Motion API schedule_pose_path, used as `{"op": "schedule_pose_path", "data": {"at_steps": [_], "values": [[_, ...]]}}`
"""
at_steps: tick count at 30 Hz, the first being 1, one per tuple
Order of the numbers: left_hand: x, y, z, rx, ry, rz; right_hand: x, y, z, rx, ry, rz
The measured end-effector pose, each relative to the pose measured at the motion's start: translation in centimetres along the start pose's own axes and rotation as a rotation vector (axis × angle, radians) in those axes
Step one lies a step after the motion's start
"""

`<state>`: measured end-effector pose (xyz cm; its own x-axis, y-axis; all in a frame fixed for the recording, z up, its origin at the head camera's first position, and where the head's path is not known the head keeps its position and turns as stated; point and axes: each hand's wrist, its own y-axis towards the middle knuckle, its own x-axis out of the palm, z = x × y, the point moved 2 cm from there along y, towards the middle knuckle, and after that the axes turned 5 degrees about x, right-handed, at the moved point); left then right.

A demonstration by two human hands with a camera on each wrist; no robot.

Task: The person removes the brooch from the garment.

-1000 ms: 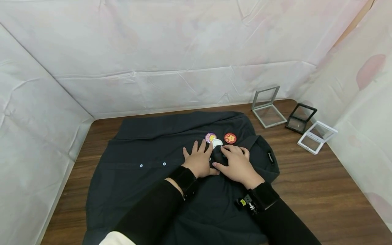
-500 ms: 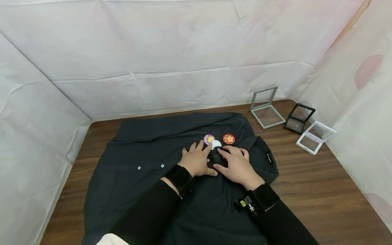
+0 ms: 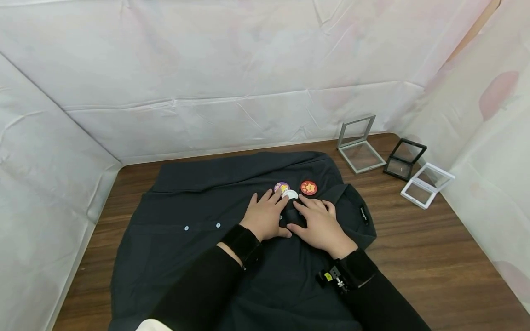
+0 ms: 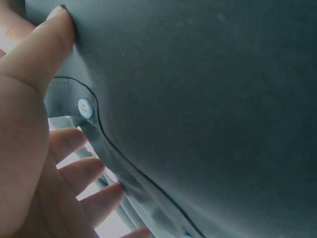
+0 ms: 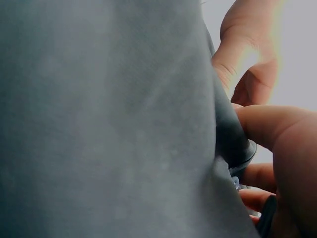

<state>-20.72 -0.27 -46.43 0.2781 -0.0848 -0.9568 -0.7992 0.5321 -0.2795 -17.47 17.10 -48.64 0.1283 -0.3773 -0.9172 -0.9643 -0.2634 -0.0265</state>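
Note:
A dark shirt with light buttons lies spread over the table. My left hand rests on it with fingers spread, fingertips by a white round badge; in the left wrist view that hand is beside a button on the placket. My right hand touches a raised fold of cloth, thumb and fingers on either side of it; whether it pinches the fold is hard to tell. In the right wrist view the hand is partly behind cloth. A purple badge and a red badge lie just beyond.
On the wooden table, at the back right, stand a silver frame, a black frame and a white frame, all opened. Pale cloth walls enclose the back and sides.
My left fingers have shifted slightly over the near edge of the white badge. The right hand keeps nearly the same place; the head view has moved a little.

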Motion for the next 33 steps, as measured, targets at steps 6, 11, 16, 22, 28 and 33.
{"op": "schedule_pose_path", "data": {"at_steps": [6,11,16,22,28,33], "values": [[0.4,0.0,-0.2,-0.048,-0.044,-0.008,-0.2,0.1,-0.2,0.013,-0.023,-0.012],[0.6,-0.2,-0.2,-0.060,-0.070,-0.007,-0.4,0.3,-0.5,0.006,-0.056,-0.037],[0.7,-0.3,-0.3,-0.070,-0.095,0.002,-0.7,0.8,-0.8,-0.012,-0.149,-0.070],[0.8,-0.4,-0.5,-0.089,-0.123,-0.004,-1.3,1.4,-1.2,-0.019,-0.237,-0.104],[0.9,-0.2,-0.6,-0.099,-0.140,-0.027,-1.9,1.5,-1.7,-0.020,-0.274,-0.130],[0.9,-0.1,-0.7,-0.098,-0.151,-0.029,-1.8,1.6,-1.7,-0.008,-0.283,-0.149]]}}
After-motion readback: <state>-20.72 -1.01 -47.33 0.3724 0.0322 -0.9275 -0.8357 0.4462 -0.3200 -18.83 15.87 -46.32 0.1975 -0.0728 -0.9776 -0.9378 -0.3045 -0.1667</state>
